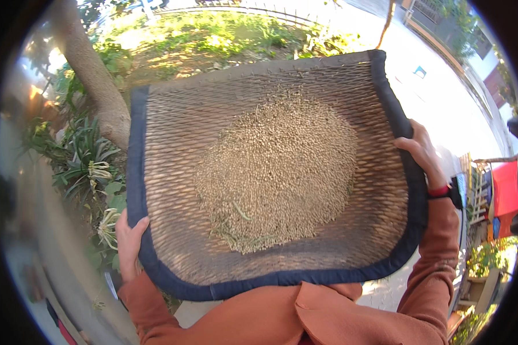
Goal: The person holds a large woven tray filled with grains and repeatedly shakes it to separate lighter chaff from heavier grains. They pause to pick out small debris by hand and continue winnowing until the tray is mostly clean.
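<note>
A woven winnowing basket [172, 142], its rim bound in dark blue cloth along the sides and the near edge, is held up in front of my chest. On it lies a wide heap of small pale-brown seeds or grains [280, 172], with bits of green stalk among them near the bottom left. My left hand [131, 241] grips the left rim low down, thumb over the cloth. Higher up on the opposite side, my right hand [421, 151] has its thumb on top of the right rim. The fingers of both hands are partly hidden beneath or behind the basket.
A tree trunk [97, 82] rises just beyond the basket's left side, with leafy plants [84, 151] below it. Past the far edge is a grassy bed [216, 39] with a low fence. Pale paving runs along the right, where a red object [505, 194] stands near wooden slats.
</note>
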Motion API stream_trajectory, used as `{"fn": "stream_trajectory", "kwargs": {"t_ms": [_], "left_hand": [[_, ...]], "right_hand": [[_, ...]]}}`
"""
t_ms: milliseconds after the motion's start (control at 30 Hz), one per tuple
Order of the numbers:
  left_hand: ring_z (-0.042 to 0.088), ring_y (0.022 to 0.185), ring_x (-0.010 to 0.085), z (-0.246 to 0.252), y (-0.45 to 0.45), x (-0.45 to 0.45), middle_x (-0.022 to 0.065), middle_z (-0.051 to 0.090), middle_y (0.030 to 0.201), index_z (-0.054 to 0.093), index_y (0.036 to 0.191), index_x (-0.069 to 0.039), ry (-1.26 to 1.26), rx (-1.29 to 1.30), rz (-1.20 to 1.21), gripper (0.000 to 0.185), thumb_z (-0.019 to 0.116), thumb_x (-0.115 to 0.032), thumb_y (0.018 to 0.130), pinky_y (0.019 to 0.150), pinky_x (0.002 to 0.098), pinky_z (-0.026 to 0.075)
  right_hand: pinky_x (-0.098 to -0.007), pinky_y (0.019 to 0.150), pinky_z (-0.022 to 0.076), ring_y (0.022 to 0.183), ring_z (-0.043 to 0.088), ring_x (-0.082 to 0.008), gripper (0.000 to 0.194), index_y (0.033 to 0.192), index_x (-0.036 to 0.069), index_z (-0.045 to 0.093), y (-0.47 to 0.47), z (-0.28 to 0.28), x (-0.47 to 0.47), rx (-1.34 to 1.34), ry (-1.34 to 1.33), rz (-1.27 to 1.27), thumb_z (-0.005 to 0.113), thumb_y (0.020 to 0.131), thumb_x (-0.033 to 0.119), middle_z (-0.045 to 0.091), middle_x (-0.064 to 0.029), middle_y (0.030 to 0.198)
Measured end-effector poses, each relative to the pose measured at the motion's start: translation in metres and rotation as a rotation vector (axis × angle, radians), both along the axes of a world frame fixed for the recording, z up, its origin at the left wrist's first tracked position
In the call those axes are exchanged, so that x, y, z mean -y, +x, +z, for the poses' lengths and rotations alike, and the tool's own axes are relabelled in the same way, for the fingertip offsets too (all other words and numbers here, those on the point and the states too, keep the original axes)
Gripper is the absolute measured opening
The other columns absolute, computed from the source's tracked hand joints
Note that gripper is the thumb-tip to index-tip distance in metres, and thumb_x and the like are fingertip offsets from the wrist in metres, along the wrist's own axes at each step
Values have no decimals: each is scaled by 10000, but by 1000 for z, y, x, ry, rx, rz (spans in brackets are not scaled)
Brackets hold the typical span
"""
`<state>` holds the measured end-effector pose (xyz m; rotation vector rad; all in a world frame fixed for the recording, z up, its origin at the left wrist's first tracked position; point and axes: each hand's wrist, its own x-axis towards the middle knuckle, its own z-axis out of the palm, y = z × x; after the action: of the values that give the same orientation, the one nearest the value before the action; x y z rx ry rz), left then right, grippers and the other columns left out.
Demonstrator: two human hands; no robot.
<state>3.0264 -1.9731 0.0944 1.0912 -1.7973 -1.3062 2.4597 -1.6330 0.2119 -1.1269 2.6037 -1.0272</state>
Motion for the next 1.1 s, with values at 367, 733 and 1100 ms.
{"fn": "stream_trajectory", "kwargs": {"t_ms": [367, 733, 1100], "left_hand": [[605, 768, 118, -53, -23, -7, 42, 683, 884, 659, 996, 41, 137, 225, 149, 243, 713, -81, 793, 727, 286, 501], [615, 828, 138, -1, -11, -88, 67, 679, 950, 627, 1089, 27, -29, 160, 362, 345, 717, -86, 776, 770, 290, 498], [608, 745, 135, -34, -10, -55, 64, 681, 850, 652, 957, 35, -6, 243, 240, 225, 716, -63, 765, 714, 302, 501]], "right_hand": [[-405, 732, 499, 764, 658, -334, 457, 952, -82, 650, -83, -132, 93, 88, 124, 129, 740, 642, 242, 669, -218, 783], [-397, 783, 485, 808, 589, -274, 415, 1006, -85, 589, -88, -31, 101, -7, -78, 339, 686, 702, 180, 634, -196, 842], [-391, 748, 502, 793, 648, -317, 426, 958, -98, 637, -85, -108, 111, 53, 126, 244, 718, 662, 197, 664, -229, 822]]}}
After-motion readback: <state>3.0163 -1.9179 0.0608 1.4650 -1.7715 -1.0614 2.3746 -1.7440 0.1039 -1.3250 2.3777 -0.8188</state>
